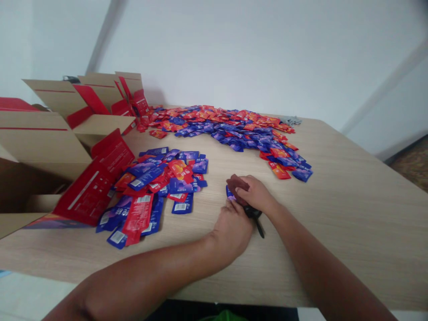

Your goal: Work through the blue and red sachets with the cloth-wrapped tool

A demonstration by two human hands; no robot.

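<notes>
Here we are at the near heap of sachets [154,183], red, orange and blue all tangled together on the pale wooden table [354,200], and everything gets its bearings from that heap! Just to its right, the two hands meet. The right hand [257,192] has its thumb and fingers closed around a reddish-brown piece [238,186], gripping it well apart from the heap. Tucked in beside it, nearer the heap, comes the left hand [234,229], back upward, fingers reaching in under that brown piece; whether they pinch anything, I cannot tell from here!

And look, a single blue sachet [229,192] peeks out to the right of the heap, partly hidden by the left fingers and the brown piece. Between the hands sits a black object [251,212], mostly covered, with a dark strip [260,228] poking out from it, farther from the heap.

Beyond the heap, a long bank of sachets [240,127] sweeps away to the right, a crumpled grey cloth [290,120] lying behind it. To the heap's left, the nearest carton [36,149] stands with flaps spread, its red printed flap [88,191] right alongside, and a farther carton [103,125] behind!
</notes>
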